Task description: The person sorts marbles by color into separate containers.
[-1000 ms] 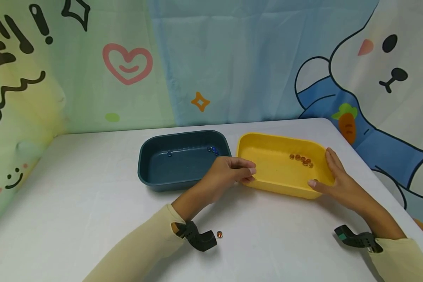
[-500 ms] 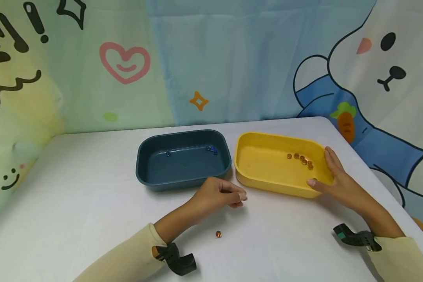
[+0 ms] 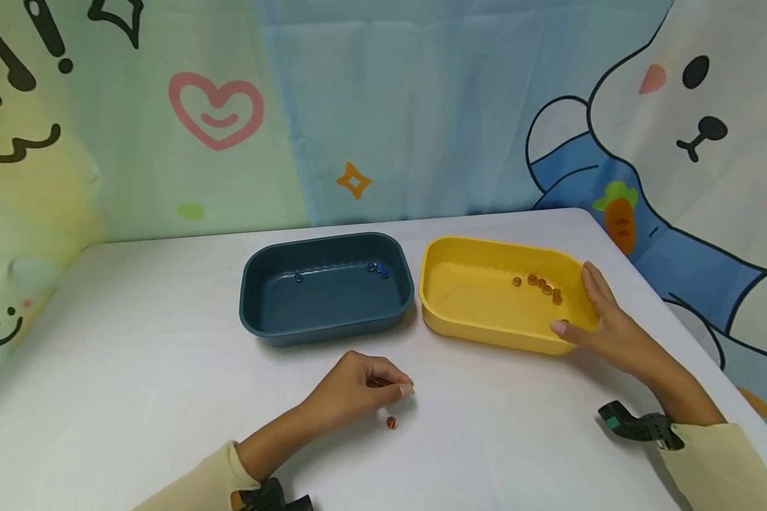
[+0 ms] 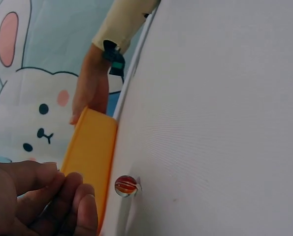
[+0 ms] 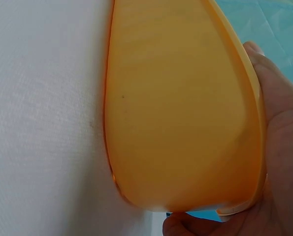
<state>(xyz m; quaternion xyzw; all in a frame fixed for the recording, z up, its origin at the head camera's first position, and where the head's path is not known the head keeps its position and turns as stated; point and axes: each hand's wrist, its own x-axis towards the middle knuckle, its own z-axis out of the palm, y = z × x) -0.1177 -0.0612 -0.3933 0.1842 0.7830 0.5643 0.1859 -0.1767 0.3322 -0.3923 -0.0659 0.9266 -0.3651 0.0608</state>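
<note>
An orange-swirled glass marble lies on the white table, just in front of my left hand. In the left wrist view the marble shows to the right of my loosely bent fingers, with no object visible between them. My right hand grips the right end of a yellow tray, its thumb over the front rim. Several amber marbles sit inside that tray toward its right side. The right wrist view shows the tray's outer wall beside the right hand.
Left of the yellow tray stands a dark teal tray holding several blue marbles. Both trays rest on a white-covered table. Behind it hangs a printed cloth backdrop.
My left hand has moved from the yellow tray's left end toward the front left, near the loose marble. The right hand keeps its hold on the tray. The view has shifted slightly.
</note>
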